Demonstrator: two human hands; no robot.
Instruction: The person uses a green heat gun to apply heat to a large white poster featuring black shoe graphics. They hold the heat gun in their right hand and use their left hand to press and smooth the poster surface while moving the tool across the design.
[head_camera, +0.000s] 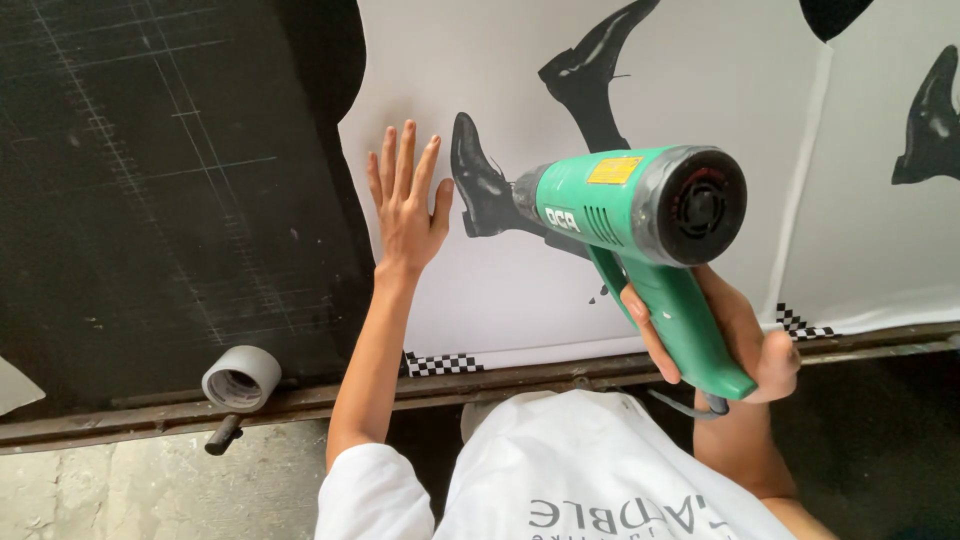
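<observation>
White sheet (520, 290) bare below the hands; tape roll (241, 378) apparently well left.

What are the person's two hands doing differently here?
The left hand lies open and flat, fingers spread, on the white printed sheet; the right hand is closed round the handle of the green heat gun. The left holds nothing; the right holds a tool clear of the sheet. Both are bare.

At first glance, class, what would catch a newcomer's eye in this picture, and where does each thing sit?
The bright green plastic heat gun dominates the centre-right, gripped by the right hand and aimed at a white printed sheet with black boot shapes. The left hand lies flat, fingers spread, on that sheet left of the nozzle. Lower left, a grey roll of tape hangs on a dark peg beside the black panel.
</observation>
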